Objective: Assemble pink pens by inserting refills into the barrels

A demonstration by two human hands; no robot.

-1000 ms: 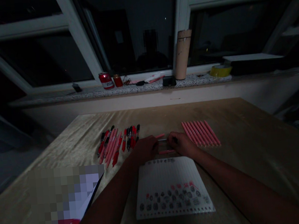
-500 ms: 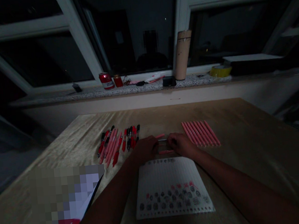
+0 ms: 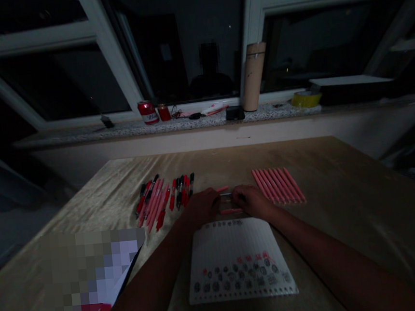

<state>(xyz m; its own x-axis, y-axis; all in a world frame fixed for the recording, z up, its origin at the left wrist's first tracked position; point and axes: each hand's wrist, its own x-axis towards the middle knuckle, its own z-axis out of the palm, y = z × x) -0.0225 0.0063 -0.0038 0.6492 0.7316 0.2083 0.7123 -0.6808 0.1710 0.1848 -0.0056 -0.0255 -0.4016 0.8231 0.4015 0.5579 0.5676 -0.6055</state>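
Note:
My left hand (image 3: 206, 205) and my right hand (image 3: 247, 199) face each other just beyond the notepad. Both are closed, fingers pinched on the two ends of a thin, pale pen refill (image 3: 226, 195). A pink pen part (image 3: 223, 188) lies behind the refill, and a pink pen barrel (image 3: 231, 211) rests in front of it. To the right of my right hand is a neat row of several pink pens (image 3: 278, 186). Left of my left hand are loose pink pens (image 3: 156, 206) and a group of red and black pens (image 3: 182, 189). My fingers hide the refill's ends.
A lined, spiral-hole notepad (image 3: 233, 250) with black and red scribbles lies between my forearms. At the lower left is a partly blurred white item (image 3: 113, 284). The windowsill bears a red can (image 3: 148, 112), a tall tan bottle (image 3: 254, 78) and a yellow tape roll (image 3: 306, 99).

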